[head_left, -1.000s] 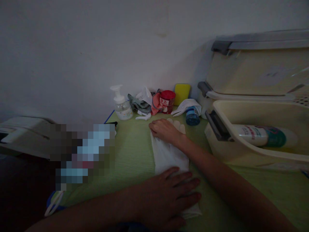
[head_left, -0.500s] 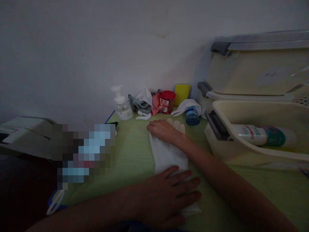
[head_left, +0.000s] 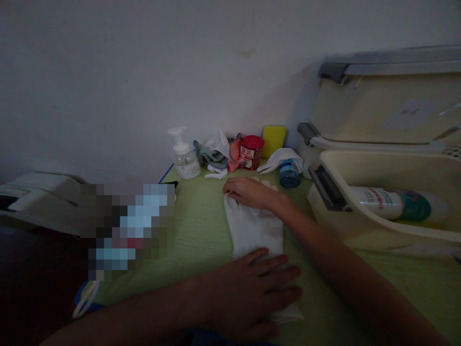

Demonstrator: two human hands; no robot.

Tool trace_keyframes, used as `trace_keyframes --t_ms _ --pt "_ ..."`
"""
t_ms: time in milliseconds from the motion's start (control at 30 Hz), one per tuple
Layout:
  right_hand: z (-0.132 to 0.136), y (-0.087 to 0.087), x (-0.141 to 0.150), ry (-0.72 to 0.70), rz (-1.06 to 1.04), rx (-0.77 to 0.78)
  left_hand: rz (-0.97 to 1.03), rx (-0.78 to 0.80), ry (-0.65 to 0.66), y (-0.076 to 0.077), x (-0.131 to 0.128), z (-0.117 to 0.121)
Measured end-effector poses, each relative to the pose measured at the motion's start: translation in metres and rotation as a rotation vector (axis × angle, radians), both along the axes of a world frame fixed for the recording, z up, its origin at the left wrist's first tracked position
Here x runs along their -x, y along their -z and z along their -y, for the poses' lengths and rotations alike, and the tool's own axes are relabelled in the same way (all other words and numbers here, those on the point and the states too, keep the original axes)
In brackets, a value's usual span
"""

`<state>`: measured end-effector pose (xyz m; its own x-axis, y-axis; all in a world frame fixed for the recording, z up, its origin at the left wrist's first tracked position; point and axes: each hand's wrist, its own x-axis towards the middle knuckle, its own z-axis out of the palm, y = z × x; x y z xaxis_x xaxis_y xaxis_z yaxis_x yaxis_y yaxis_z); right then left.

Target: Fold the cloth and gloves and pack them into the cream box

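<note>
A white glove lies lengthwise on the green table, its finger ends pointing toward the wall. My left hand rests flat across the cuff end with fingers spread, pressing on it and hiding part of it. At the far end, my right hand reaches over the glove fingers from the right. Its fingertips are bent down and pinched together at the glove's left edge. The hand covers much of the glove's finger section.
Along the wall stand a pump bottle, crumpled cloths, a red canister, a yellow sponge and a blue jar. To the right, a cream bin holds a white-and-green bottle. A pixelated item lies left.
My right hand's fingers have gone from lying flatter on the glove to being bent and drawn together at its edge. My left hand stays in place. The view has shifted slightly.
</note>
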<state>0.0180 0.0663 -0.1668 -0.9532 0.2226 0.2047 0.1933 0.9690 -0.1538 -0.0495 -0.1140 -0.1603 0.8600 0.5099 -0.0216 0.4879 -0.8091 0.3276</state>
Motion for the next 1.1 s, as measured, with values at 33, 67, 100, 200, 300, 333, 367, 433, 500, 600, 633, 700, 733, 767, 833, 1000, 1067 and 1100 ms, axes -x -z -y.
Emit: trace_keyframes --t_ms 33,67,100,200,300,333,367,433,500,600,633,700,733,767,833,1000,1067,1100 --pt "0.000 -0.001 0.000 0.000 -0.003 0.006 0.000 0.001 -0.001 0.000 0.000 0.000" --pt "0.000 -0.001 0.000 0.000 -0.003 0.010 0.000 -0.001 -0.001 0.000 0.000 0.000" --pt "0.000 -0.001 0.000 -0.002 -0.001 0.013 0.002 -0.003 -0.001 0.001 0.000 0.000" --pt "0.002 0.001 0.001 -0.007 0.017 0.012 0.011 -0.004 -0.003 0.002 0.000 0.001" --pt "0.004 0.003 0.003 -0.005 0.041 0.004 0.016 0.008 -0.005 0.002 0.000 0.001" --pt "0.005 0.003 0.003 -0.001 0.048 0.000 0.016 0.011 -0.005 0.002 0.000 0.000" --pt "0.006 0.003 0.004 0.005 0.054 -0.005 0.016 0.013 -0.002 0.001 0.000 0.000" --pt "0.008 0.004 0.005 0.025 0.063 -0.018 0.012 0.014 0.002 0.001 0.000 0.000" --pt "0.009 0.005 0.006 0.053 0.069 -0.036 0.008 0.013 0.003 0.000 0.000 0.000" --pt "0.013 0.007 0.007 0.099 0.085 -0.063 0.001 -0.006 0.001 0.001 0.000 0.000" --pt "0.015 0.007 0.007 0.116 0.092 -0.072 -0.001 -0.015 0.002 0.001 -0.001 0.000" --pt "0.019 0.006 0.009 0.155 0.108 -0.091 -0.006 -0.032 0.002 0.001 -0.001 0.001" --pt "0.022 0.005 0.009 0.176 0.113 -0.098 -0.009 -0.036 0.003 0.001 -0.001 0.001" --pt "0.024 0.005 0.010 0.196 0.116 -0.104 -0.011 -0.039 0.003 0.001 -0.001 0.001" --pt "0.028 0.004 0.012 0.234 0.115 -0.110 -0.016 -0.033 0.002 0.001 -0.001 0.001" --pt "0.029 0.006 0.014 0.277 0.084 -0.095 -0.014 0.009 -0.009 -0.001 -0.001 0.001" --pt "0.025 0.007 0.013 0.279 0.064 -0.072 -0.005 0.024 -0.010 -0.001 -0.001 0.001" --pt "0.023 0.007 0.012 0.278 0.052 -0.058 0.000 0.028 -0.011 -0.001 -0.001 0.001"
